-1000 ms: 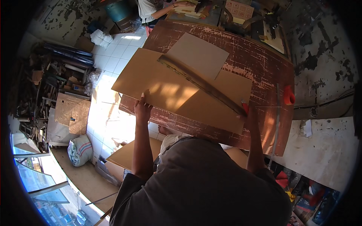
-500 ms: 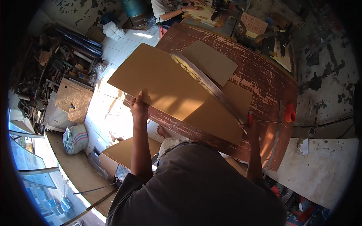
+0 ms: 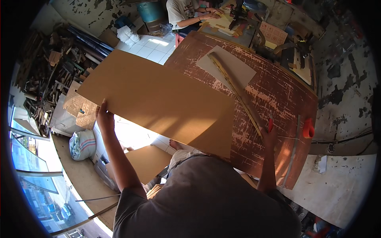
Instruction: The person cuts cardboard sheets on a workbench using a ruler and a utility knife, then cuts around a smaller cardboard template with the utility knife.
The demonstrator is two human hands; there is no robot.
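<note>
My left hand (image 3: 104, 116) pinches the near left edge of a large brown cardboard sheet (image 3: 158, 95), thumb on top. Most of that sheet hangs off the left side of a worn reddish-brown table (image 3: 262, 99), with its right end over the tabletop. My right hand (image 3: 270, 138) is closed at the near end of a long, narrow straightedge (image 3: 238, 89), yellowish along one side. A red tool (image 3: 270, 123) sticks up from the same hand; its kind is hard to make out. Under the straightedge's far end lies a smaller greyish board (image 3: 247, 72).
A red tape-roll-like object (image 3: 308, 128) and a thin metal strip (image 3: 293, 152) lie at the table's right. Another person (image 3: 184, 16) works at a far bench. Scrap wood (image 3: 51, 79) is piled at left. A cardboard piece (image 3: 147, 162) sits below my left arm.
My left hand has drawn the cardboard sheet to the left, out from under the straightedge. The straightedge, in my right hand, now stands apart from the sheet, over the table and greyish board.
</note>
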